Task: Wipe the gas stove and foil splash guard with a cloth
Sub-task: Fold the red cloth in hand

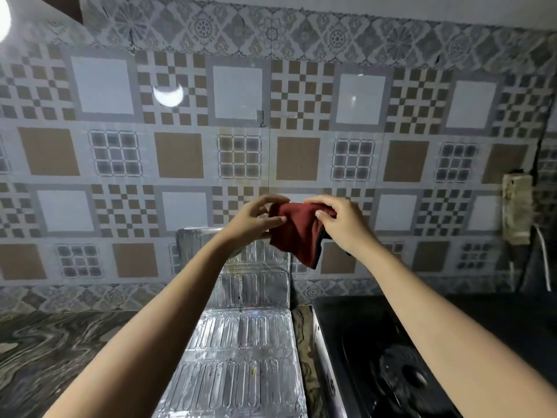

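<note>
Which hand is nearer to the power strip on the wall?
Right. The right hand, pinching the red cloth, is left of the power strip; the left hand is farther left, across the cloth.

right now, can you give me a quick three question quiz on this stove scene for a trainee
1. True or false: the red cloth is pressed flat on the gas stove.
2. The left hand and right hand are raised in front of the tiled wall. Which grips the red cloth? A: left only. B: right only. C: both.
3. Fill the gap: seen from the person, the foil splash guard lies to the ___ of the gas stove.

Key: 1 false, the cloth is held up in the air; 2 C; 3 left.
</note>
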Tool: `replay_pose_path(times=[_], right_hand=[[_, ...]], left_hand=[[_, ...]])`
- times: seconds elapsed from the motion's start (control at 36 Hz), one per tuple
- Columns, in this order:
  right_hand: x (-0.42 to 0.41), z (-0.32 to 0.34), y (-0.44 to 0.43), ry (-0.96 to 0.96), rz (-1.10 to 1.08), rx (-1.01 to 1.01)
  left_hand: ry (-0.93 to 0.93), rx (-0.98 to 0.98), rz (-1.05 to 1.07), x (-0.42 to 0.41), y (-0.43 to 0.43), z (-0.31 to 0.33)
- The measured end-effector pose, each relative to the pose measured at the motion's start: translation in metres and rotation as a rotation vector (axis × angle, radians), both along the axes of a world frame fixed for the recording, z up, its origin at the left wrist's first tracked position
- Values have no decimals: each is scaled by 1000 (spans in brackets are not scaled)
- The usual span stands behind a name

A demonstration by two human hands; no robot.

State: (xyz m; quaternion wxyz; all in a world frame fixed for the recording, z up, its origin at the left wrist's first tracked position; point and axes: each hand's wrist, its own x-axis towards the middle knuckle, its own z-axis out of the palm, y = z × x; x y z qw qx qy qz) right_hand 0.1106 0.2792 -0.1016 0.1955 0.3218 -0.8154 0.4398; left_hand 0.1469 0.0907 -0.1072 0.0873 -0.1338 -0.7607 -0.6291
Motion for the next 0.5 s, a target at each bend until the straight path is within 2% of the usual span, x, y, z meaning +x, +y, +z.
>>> replay_pose_path(times=[0.17,0.36,0.5], right_hand=[[27,-30,13,46,-51,55],[66,-64,11,269,-84,-66],[84,-64,6,357,-176,-100]], left_hand=[[-41,45,49,20,18,-3],[-93,241,30,44,35,2],[-126,305,-3,60,39,5]])
